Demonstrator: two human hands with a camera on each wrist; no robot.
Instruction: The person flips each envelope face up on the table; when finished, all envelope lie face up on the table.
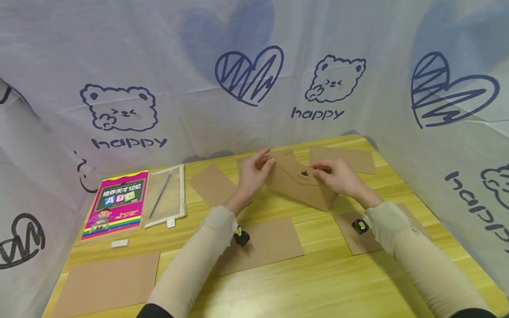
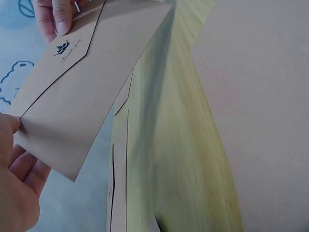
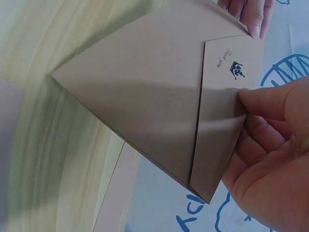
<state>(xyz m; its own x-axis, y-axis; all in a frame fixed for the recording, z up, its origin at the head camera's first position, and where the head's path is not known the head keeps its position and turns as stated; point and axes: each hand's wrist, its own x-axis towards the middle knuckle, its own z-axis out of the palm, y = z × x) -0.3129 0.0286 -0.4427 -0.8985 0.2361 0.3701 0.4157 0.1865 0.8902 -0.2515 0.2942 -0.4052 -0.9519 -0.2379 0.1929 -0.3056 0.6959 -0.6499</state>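
A brown kraft paper envelope (image 1: 296,183), its flap folded down, is tilted up near the back of the table between both hands. On the flap a small dark crown and the words "Thank you" (image 3: 231,65) are printed. My left hand (image 1: 254,172) pinches one end, with the thumb in front and the fingers behind, as the left wrist view shows. At the top edge beside the print, my right hand (image 3: 273,140) holds it between thumb and fingers. The envelope's back face is hidden.
Several flat brown envelopes lie around, including one (image 1: 262,243) below the hands, one (image 1: 111,282) front left and one (image 1: 346,160) back right. A pink ABC booklet (image 1: 115,205), a mesh pouch (image 1: 167,194) with a pencil and a white eraser (image 1: 120,244) are at left. Printed cloth (image 1: 191,106) hangs behind.
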